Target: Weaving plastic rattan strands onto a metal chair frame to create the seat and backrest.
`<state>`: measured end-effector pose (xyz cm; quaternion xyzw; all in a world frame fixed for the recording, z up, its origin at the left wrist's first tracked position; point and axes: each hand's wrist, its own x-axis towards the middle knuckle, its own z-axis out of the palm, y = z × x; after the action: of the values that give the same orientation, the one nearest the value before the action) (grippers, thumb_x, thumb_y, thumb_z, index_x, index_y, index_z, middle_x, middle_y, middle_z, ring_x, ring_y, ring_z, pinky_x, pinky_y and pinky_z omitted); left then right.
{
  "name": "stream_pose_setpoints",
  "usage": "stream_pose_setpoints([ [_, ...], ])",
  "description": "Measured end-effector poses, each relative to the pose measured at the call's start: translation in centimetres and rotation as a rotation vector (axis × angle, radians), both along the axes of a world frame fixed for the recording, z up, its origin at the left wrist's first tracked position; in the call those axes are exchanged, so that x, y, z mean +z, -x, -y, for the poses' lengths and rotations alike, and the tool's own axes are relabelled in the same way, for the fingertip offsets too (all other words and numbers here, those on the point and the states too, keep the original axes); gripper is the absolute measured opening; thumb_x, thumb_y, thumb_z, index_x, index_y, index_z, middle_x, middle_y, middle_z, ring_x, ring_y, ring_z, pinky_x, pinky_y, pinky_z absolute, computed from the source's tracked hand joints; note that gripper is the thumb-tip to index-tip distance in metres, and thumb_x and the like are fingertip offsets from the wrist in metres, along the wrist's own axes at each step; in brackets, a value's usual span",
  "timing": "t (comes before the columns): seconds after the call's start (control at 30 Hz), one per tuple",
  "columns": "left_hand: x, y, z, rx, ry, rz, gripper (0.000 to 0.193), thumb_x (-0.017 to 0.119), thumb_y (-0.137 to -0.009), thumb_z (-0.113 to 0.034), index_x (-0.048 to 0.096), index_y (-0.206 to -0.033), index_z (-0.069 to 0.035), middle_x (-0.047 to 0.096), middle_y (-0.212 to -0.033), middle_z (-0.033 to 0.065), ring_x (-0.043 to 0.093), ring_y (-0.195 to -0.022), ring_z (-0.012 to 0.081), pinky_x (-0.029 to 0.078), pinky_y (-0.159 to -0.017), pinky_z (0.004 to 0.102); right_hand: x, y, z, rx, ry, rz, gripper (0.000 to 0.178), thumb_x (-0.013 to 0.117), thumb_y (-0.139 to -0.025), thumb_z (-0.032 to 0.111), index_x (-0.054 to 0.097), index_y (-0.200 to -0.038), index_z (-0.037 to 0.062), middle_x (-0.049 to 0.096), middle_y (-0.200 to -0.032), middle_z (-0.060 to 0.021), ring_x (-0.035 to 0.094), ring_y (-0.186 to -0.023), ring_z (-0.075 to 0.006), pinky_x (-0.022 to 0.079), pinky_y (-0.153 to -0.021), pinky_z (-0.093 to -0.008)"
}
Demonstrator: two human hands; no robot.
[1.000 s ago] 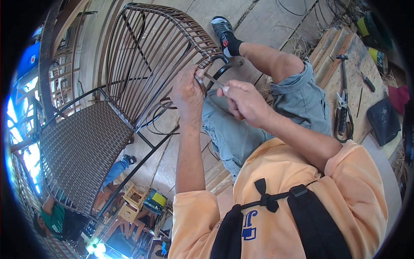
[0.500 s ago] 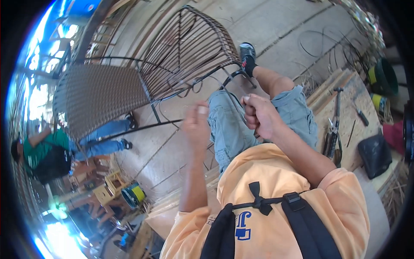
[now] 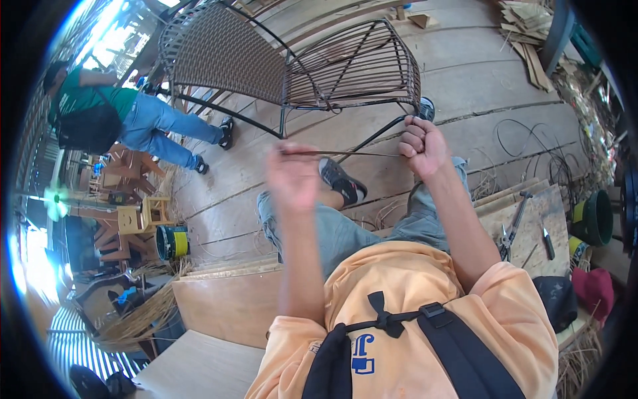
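My right hand [image 3: 423,147] is a closed fist around one end of a thin brown weaving strand [image 3: 352,153]. The strand runs nearly straight across to my left hand [image 3: 294,174], which is smeared by motion but appears closed on it. Beyond both hands lies a chair with a black metal frame. Its brown woven panel [image 3: 226,56] is closely filled at the left, while spaced strands cross the other panel [image 3: 359,70] at the right. A dark frame leg [image 3: 372,137] reaches toward my right fist.
At right, a wooden board [image 3: 531,219] bears pliers [image 3: 506,243], a knife [image 3: 548,245] and a hammer [image 3: 520,206]. Green buckets [image 3: 593,218] stand past it. Loose strands [image 3: 538,143] coil on the floor. A person in a green shirt [image 3: 100,100] stands at left, near small wooden chairs [image 3: 136,216].
My hands have spread apart, and the strand, curved and slack before, is now straight between them. The view has shifted; the chair sits higher in it. My legs have changed position.
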<state>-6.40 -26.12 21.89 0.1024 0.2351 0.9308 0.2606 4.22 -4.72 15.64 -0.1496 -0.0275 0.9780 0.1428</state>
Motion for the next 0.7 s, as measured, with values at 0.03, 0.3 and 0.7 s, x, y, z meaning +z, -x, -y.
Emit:
stream_pose_setpoints([
  [0.03, 2.0, 0.2, 2.3, 0.089, 0.027, -0.004, 0.022, 0.052, -0.089, -0.025, 0.057, -0.078, -0.007, 0.058, -0.074, 0.0059, 0.056, -0.073, 0.0207, 0.045, -0.077, 0.0379, 0.4, 0.3, 0.4, 0.012, 0.038, 0.008, 0.014, 0.040, -0.091, 0.014, 0.048, -0.081, 0.0075, 0.024, -0.049, 0.0076, 0.022, -0.038, -0.0073, 0.019, -0.036, -0.0243],
  [0.3, 12.4, -9.3, 13.8, 0.461, -0.077, -0.659, 0.039, 0.046, -0.092, -0.042, 0.058, -0.076, -0.008, 0.059, -0.074, 0.0031, 0.051, -0.073, 0.0195, 0.040, -0.079, 0.0375, 0.3, 0.6, 1.6, 0.101, 0.134, -0.107, 0.014, 0.041, -0.090, 0.016, 0.047, -0.079, 0.0079, 0.023, -0.051, 0.0070, 0.023, -0.040, -0.0081, 0.021, -0.038, -0.0248],
  [0.7, 17.7, -20.5, 27.7, 1.154, 0.159, -1.316, 0.052, 0.036, -0.094, -0.044, 0.059, -0.112, -0.001, 0.057, -0.117, 0.0165, 0.049, -0.114, 0.0294, 0.034, -0.099, 0.0406, 0.0, 2.6, 3.5, 0.150, 0.034, 0.021, 0.015, 0.040, -0.090, 0.015, 0.046, -0.078, 0.0082, 0.024, -0.050, 0.0069, 0.024, -0.038, -0.0074, 0.022, -0.035, -0.0242],
])
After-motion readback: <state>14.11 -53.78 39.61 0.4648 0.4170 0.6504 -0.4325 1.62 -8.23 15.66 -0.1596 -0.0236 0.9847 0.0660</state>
